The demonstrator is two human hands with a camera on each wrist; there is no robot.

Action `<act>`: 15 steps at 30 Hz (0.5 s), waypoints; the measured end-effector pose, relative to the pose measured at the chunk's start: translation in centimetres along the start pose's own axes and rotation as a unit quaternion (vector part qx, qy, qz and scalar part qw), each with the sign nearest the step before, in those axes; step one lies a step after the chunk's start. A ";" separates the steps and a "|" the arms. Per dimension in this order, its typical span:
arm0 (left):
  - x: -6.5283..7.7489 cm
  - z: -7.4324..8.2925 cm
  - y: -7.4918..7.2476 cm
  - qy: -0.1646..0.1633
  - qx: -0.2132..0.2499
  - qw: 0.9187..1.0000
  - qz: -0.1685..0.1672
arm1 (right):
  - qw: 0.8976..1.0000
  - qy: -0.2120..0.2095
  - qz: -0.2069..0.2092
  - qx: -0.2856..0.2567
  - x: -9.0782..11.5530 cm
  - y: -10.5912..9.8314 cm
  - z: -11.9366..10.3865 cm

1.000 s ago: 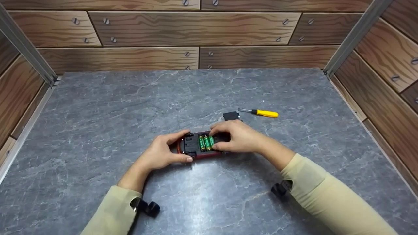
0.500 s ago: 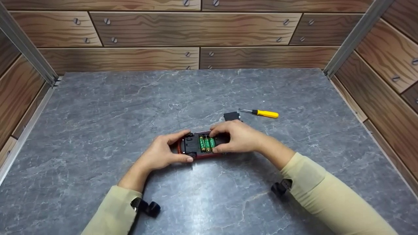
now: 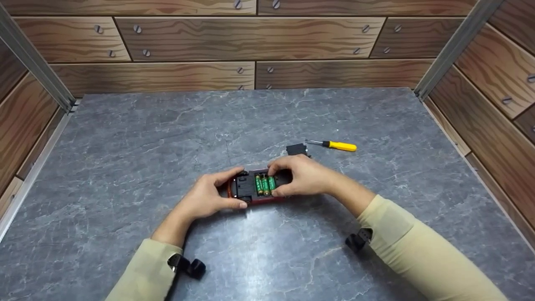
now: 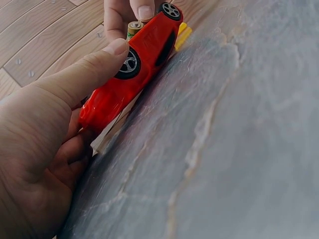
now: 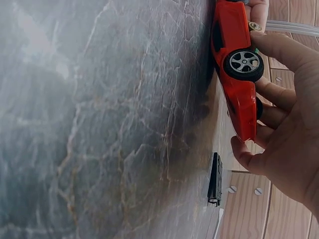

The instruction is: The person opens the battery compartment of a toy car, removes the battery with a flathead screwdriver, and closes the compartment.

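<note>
A red toy car (image 5: 237,74) lies upside down on the table, its black underside (image 3: 243,185) facing up. Several green batteries (image 3: 265,184) sit side by side in its uncovered compartment. My left hand (image 3: 207,194) grips the car's left end between thumb and fingers. With thumb and forefinger, my right hand (image 3: 304,175) pinches the rightmost battery (image 3: 272,183) at its two ends; its other fingers are around the car's right end. In the left wrist view, one battery's end (image 4: 134,27) stands above the car's edge. The right hand hides part of the underside.
Beyond the right hand lies a black battery cover (image 3: 296,149). A screwdriver with a yellow handle (image 3: 342,146) is right of it. The grey marbled table (image 3: 167,125) is bounded by wood-patterned walls (image 3: 250,39) at the back and sides.
The rightmost battery has shifted slightly to the right and looks straighter, with the right thumb still at its near end. The left hand and the car have barely moved.
</note>
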State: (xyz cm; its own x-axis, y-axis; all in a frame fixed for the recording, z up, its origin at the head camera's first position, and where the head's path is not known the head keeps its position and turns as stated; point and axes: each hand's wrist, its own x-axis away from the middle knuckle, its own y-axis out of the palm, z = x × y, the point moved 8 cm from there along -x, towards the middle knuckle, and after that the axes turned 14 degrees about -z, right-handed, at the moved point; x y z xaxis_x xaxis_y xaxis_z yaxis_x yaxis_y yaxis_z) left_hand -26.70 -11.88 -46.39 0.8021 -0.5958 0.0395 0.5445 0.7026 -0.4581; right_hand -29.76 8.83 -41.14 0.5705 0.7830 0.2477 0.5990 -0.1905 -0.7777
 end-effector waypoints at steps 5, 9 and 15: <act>-0.1 0.0 0.0 -0.002 -0.006 1.000 0.002 | 0.999 -0.007 0.026 -0.018 0.8 -0.8 0.0; -0.1 0.0 0.0 0.000 -0.003 1.000 0.003 | 0.998 -0.025 0.052 -0.037 2.0 -2.0 -0.1; 0.0 -0.4 0.0 -0.010 0.004 1.000 0.004 | 0.992 -0.036 0.102 -0.067 4.4 -4.2 1.0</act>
State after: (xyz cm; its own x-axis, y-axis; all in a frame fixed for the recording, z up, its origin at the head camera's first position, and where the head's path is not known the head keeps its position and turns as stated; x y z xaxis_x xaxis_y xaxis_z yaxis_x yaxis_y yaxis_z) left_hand -26.79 -12.03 -46.73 0.8117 -0.5816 0.0541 0.5394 0.7110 -0.4511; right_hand -30.32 13.66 -37.36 0.6498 0.7586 0.0472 0.5468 -0.4234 -0.7223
